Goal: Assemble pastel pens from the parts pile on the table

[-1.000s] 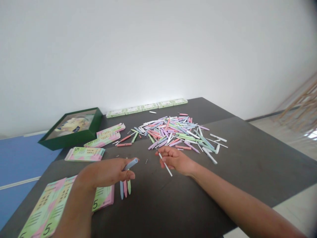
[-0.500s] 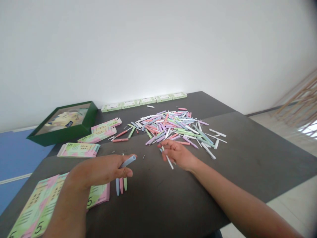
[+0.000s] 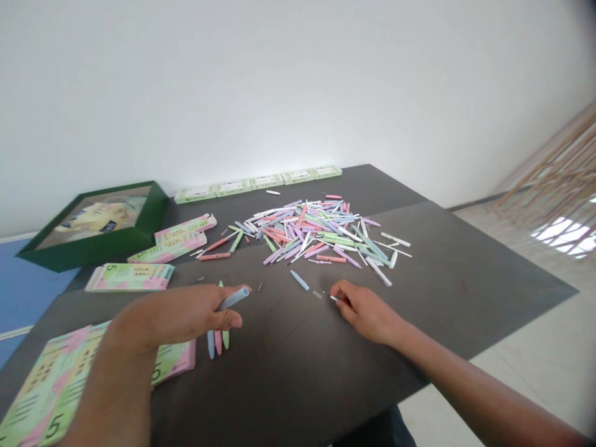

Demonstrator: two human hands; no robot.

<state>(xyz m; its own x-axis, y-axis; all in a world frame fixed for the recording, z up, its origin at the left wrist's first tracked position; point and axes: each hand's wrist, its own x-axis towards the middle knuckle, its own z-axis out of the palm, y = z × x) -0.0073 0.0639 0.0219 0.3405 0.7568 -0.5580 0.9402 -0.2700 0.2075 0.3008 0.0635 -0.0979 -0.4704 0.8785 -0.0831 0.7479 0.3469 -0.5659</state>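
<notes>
Pastel pink, green, blue, white pen barrels point(image 3: 316, 233) on charcoal table point(image 3: 465, 279).

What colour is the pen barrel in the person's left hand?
Pale blue, best seen in the head view, where the pen barrel sticks out of the left hand.

On the table point(image 3: 465, 273), a heap of pen parts point(image 3: 316, 233) in the middle, with a row of small boxes point(image 3: 258, 183) behind it along the far edge. Toward the left, an open box point(image 3: 90, 223) at the far corner, flat packs point(image 3: 130, 277) just before it, a larger stack of packs point(image 3: 60, 385) nearest the edge, and three pen barrels point(image 3: 218, 343) just right of that stack.
</notes>
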